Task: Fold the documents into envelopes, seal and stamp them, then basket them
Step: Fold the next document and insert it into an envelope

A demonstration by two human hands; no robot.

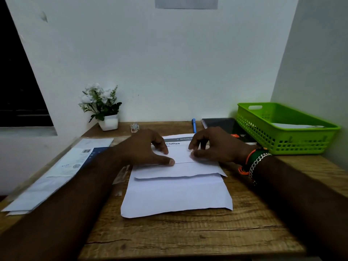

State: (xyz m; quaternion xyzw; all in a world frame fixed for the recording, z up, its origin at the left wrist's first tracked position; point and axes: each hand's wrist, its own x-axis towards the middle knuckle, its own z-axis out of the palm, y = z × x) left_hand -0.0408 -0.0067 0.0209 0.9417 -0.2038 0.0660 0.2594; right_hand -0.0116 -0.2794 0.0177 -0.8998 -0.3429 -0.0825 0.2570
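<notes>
Folding step here: the document (180, 157) sits mid-table, overlapping the white envelope (177, 194) at 6 o'clock. Left hand (148, 147) presses it flat, fingers spread; right hand (212, 146) pinches the folded edge. Next I'd guess crease, then slide in. Green basket (282, 146) waits at 2 o'clock.

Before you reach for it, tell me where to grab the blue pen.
Pinch the blue pen by its far end, coming from above between the hands. It lies flat, pointing toward the wall, and its near end is tucked behind the document, so only the far part is free.
</notes>
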